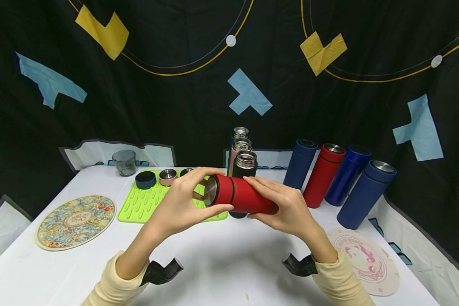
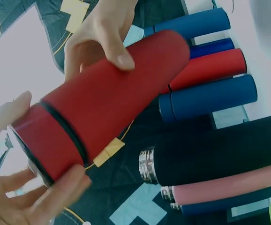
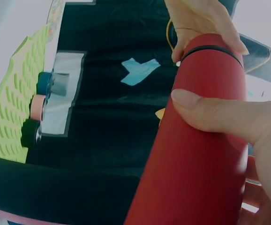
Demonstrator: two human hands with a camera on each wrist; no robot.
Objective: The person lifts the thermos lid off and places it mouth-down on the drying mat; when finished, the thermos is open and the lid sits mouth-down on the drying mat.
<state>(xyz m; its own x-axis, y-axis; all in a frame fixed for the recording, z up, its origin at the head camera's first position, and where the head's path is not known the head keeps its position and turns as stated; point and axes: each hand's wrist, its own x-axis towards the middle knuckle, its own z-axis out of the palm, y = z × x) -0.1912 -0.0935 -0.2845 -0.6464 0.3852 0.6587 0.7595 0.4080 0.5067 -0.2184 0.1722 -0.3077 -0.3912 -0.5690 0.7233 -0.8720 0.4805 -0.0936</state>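
Observation:
A red thermos bottle [image 1: 254, 197] is held in the air on its side over the white table, lid end to the left. My left hand [image 1: 179, 202] grips its red lid [image 1: 225, 190], thumb below and fingers above. Around the body near the base, my right hand [image 1: 284, 204] holds the bottle with its thumb [image 3: 206, 112] across the side. A black ring [image 2: 65, 129] runs between lid and body. Just behind stands an uncapped black thermos bottle [image 1: 245, 170], its steel neck showing, with a pink bottle [image 1: 233, 158] and a blue one behind it.
On the green mat [image 1: 131, 216] sit a dark blue lid [image 1: 145, 180], a pink lid [image 1: 168, 177] and a black lid [image 1: 185, 171]. A grey glass [image 1: 124, 162] stands behind. Several capped bottles, including a red one [image 1: 323, 176], stand right. Round mats [image 1: 76, 221] lie on both sides.

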